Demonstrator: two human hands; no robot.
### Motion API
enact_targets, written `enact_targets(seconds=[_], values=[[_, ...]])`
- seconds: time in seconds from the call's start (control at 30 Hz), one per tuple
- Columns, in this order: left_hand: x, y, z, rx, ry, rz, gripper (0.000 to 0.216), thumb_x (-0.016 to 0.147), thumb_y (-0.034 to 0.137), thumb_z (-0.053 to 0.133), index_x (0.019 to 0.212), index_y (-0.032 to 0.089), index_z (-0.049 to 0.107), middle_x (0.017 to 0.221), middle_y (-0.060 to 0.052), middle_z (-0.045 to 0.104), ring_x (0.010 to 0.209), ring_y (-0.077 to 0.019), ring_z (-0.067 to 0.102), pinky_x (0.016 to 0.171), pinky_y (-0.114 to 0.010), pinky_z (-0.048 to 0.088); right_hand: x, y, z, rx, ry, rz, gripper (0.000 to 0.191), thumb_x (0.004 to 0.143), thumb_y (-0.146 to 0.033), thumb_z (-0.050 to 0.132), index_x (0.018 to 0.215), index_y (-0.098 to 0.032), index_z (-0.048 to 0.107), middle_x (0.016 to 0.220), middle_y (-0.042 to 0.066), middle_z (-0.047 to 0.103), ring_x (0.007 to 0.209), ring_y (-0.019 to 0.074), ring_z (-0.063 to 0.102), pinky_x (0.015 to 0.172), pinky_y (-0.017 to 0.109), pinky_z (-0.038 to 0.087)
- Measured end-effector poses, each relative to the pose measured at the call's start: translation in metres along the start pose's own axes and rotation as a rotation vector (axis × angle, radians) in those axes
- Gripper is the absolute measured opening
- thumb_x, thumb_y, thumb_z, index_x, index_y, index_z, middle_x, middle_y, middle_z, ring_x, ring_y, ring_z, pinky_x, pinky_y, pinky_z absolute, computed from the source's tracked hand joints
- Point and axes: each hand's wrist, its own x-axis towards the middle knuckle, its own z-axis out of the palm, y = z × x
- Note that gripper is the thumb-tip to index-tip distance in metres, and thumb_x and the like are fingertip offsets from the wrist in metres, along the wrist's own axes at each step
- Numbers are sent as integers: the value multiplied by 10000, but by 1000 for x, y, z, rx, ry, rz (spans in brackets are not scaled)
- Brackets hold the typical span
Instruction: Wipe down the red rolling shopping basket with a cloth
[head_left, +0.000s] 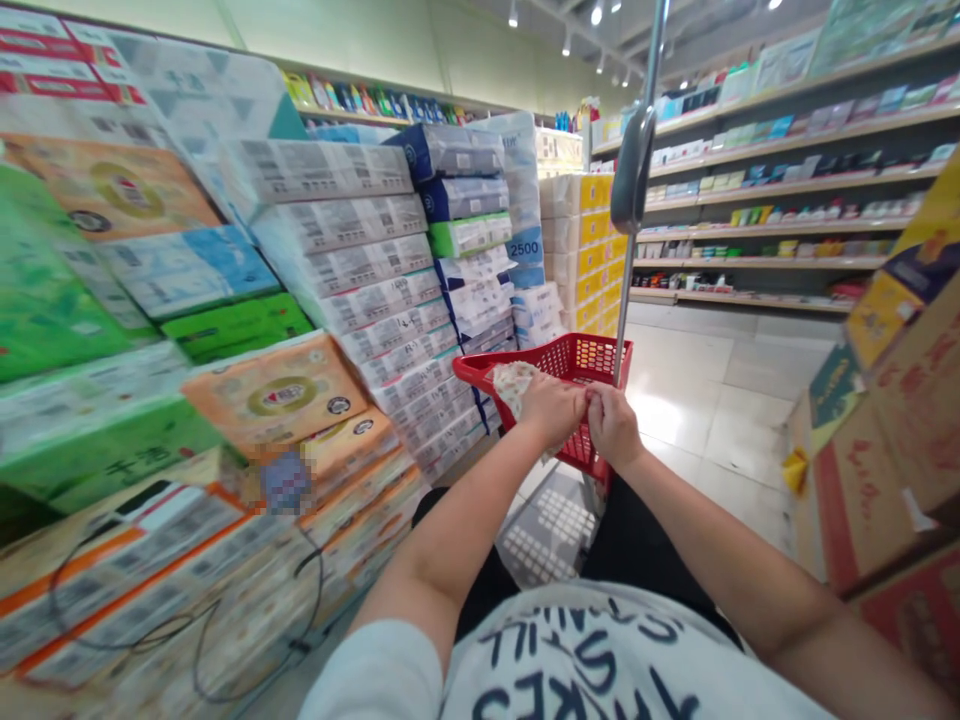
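Observation:
In front of me stands a red plastic shopping cart (574,350) with perforated walls. My left hand (553,408) is closed over its near rim, fingers curled and knuckles up. Beside it, my right hand (613,425) is closed at the same rim. The two hands almost meet at their fingertips, and they hide most of the part they grip. A crumpled cream cloth-like thing (514,382) hangs over the rim just left of my left hand, partly under it. A metal pole (624,300) with a grey fitting (634,170) rises by the cart's right side.
Tall stacks of packaged tissue (375,260) line the left. Orange tissue packs (285,395) sit nearer, with a thin black cable (199,640) draped below. Cardboard boxes (892,430) stand close on the right. Tiled floor (712,400) leads to stocked shelves (780,185).

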Motion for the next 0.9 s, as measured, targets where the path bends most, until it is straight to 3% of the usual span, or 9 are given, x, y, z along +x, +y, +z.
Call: enact_targets(seconds=[0.17,0.27,0.37,0.53,0.6,0.67,0.77,0.83,0.9], values=[[-4,8,5,-511,308,-76,381,977,366,279,1197,179,527,1202,-116,601,1154,-215,525,1029,-432,383,39,-17,-21,128,-12,202,266,894,-303,434,1091,-181,565,938,79,675,830,199,644,769,346,524],[13,7,4,-1085,472,-301,466,979,489,184,1341,270,381,1347,-95,482,1236,-193,473,975,-402,456,60,-36,-30,112,-14,86,361,932,-338,390,1227,-174,518,1156,124,631,1028,210,613,876,364,501],[24,-5,-1,-1522,567,-595,536,943,598,98,1330,344,368,1278,-72,517,1156,-191,543,865,-383,520,61,-51,-23,-53,-251,-63,500,962,-385,349,1412,-169,362,1387,146,493,1213,233,520,975,396,447],[15,-47,-16,-1115,895,-601,472,974,515,205,1192,223,506,1107,-89,613,1037,-186,590,937,-378,477,41,-49,-1,-512,-713,-152,480,974,-422,349,1422,-254,385,1461,120,423,1091,269,608,849,387,495],[12,-64,-20,-830,757,-534,446,992,411,201,1127,184,560,1054,-93,649,1012,-182,603,952,-347,457,45,-42,-2,-502,-755,-120,395,984,-382,343,1302,-239,526,1317,107,575,987,235,651,788,331,504],[14,-75,-20,-530,448,-500,445,993,316,187,1116,179,592,1095,-90,664,1042,-173,600,940,-313,449,59,-35,-11,-401,-676,-20,353,987,-337,339,1147,-205,624,1099,93,690,896,205,670,748,289,506],[19,-78,-11,-209,48,-485,358,961,297,313,1088,227,640,1114,-56,684,1082,-191,588,950,-354,426,83,-27,-30,-278,-258,28,338,967,-287,350,1123,-186,632,1050,100,697,939,214,653,815,325,508],[21,-74,-3,-173,-9,-526,347,939,333,363,976,220,689,1037,-67,711,1066,-225,594,974,-422,392,89,-26,-35,-253,-32,-102,343,939,-259,374,1167,-187,620,1183,120,644,1100,241,586,940,400,467],[22,-68,5,-160,11,-568,422,943,354,331,868,190,713,975,-93,721,1025,-237,609,976,-446,368,82,-30,-30,-281,-84,-239,333,921,-252,399,1146,-189,637,1245,129,608,1209,256,506,1023,449,405]])
